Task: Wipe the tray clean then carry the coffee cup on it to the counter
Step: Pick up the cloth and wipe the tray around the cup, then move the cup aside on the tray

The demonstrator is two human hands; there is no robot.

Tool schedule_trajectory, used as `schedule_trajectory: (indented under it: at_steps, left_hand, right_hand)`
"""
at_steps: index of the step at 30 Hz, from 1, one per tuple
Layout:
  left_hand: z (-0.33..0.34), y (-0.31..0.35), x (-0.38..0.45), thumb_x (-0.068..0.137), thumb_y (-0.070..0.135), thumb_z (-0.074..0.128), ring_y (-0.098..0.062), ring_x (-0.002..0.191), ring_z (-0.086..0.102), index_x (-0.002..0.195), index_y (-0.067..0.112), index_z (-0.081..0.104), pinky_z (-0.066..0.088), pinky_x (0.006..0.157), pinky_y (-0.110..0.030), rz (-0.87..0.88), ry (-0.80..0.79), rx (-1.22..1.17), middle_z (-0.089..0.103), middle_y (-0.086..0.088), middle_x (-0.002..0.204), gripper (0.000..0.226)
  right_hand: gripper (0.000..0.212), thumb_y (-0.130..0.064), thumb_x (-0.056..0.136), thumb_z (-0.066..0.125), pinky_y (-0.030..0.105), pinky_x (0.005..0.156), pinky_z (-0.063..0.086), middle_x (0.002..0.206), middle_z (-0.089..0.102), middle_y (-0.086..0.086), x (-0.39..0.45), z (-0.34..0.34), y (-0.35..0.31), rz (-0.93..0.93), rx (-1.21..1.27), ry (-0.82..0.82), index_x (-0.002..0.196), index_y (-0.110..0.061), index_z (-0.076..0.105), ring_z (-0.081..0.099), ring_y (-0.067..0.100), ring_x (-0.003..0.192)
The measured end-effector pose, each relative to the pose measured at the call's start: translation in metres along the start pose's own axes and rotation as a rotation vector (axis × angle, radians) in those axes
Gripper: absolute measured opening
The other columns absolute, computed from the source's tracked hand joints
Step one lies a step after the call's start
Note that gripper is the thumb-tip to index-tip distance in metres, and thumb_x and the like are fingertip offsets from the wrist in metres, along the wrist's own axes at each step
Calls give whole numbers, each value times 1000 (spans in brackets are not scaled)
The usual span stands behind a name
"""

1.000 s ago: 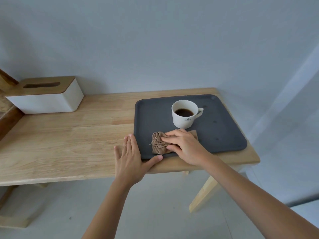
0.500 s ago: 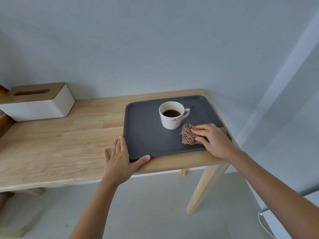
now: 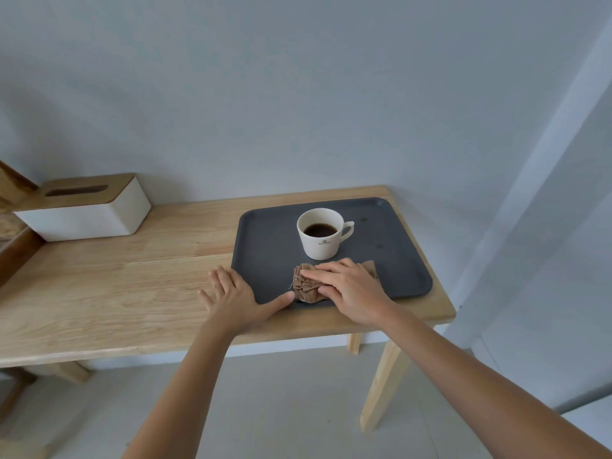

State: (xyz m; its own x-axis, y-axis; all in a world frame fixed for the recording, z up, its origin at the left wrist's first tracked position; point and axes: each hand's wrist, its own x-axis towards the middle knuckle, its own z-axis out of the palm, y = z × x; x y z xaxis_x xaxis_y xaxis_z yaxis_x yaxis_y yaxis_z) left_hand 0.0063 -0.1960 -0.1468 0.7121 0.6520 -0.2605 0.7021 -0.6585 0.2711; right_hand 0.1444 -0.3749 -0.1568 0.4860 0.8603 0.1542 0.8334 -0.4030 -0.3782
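A dark grey tray [image 3: 265,240] lies at the right end of a wooden table [image 3: 132,286]. A white coffee cup [image 3: 323,235] with dark coffee stands upright near the tray's middle, its handle to the right. My right hand [image 3: 351,286] presses a crumpled brown cloth [image 3: 306,286] flat onto the tray's front edge, just in front of the cup. My left hand [image 3: 236,296] lies flat on the table at the tray's front left corner, with the thumb against the tray's rim. A few small dark spots [image 3: 380,246] show on the tray right of the cup.
A white tissue box [image 3: 86,210] with a wooden lid stands at the table's back left. A grey wall rises right behind the table. Dark wooden furniture [image 3: 13,246] shows at the far left edge. Below the table is pale floor.
My right hand has slid the cloth from the tray's front right back to the left, in front of the cup. My left hand has stayed at the tray's corner.
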Motion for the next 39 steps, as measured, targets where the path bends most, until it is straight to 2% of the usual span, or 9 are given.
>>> schedule_trajectory:
  at_steps: [6,14,17,19,22,24,27,32,39]
  left_hand:
    - [18,17,4,43,103,18,-29,148,-17,148,-2,-8,2,116,-61,37,108,62,-18,-18,159,151]
    - [19,18,5,43,103,21,-26,147,-20,149,0,-10,-2,117,-59,24,107,40,-20,-15,159,150]
    - [14,17,6,51,97,36,-27,146,-24,149,5,-12,-8,115,-59,24,63,-7,-21,-15,159,143]
    - [6,22,10,64,82,54,-25,146,-24,151,11,-9,-11,114,-59,82,76,-104,-18,-12,160,129]
    - [-4,47,19,78,51,68,-21,150,3,151,16,16,7,120,-50,159,179,-440,8,-4,162,96]
    - [-6,67,27,77,37,76,-18,143,29,146,17,31,28,116,-38,160,177,-706,31,-3,156,85]
    - [2,87,43,72,28,81,-17,130,48,139,15,44,40,104,-31,170,150,-810,52,-4,141,78]
    - [11,92,55,70,24,82,-11,114,58,126,18,54,47,98,-30,243,174,-881,64,3,123,63]
    - [-18,56,85,68,27,84,-10,112,58,123,16,58,46,95,-29,311,246,-847,66,2,120,62]
  right_hand:
    - [40,-22,97,49,35,102,36,136,53,-8,-10,-12,25,-5,38,-29,128,-47,52,44,20,117]
    - [41,-16,95,53,33,105,34,134,56,-8,-29,-42,72,52,89,-29,124,-45,57,45,19,120]
    - [33,-26,89,63,27,103,29,135,56,-7,-27,-56,76,68,141,-83,120,-38,63,45,15,127]
    - [35,-29,84,69,23,100,33,131,59,-5,-18,-67,74,112,267,28,118,-29,65,50,12,126]
    - [50,-21,81,73,24,99,35,134,55,-1,8,-74,73,188,325,207,128,-20,55,49,15,127]
    - [64,-21,78,75,31,104,36,141,50,1,25,-73,71,246,335,156,136,-20,47,44,19,132]
    - [71,-21,74,79,39,108,38,139,53,2,44,-64,69,264,372,56,137,-19,47,46,22,131]
    - [57,-23,68,82,43,96,50,114,68,-4,61,-51,69,220,400,106,121,-21,60,61,14,107]
    - [54,-24,67,83,31,87,47,107,69,-7,103,-41,46,204,446,128,117,-23,63,59,11,98]
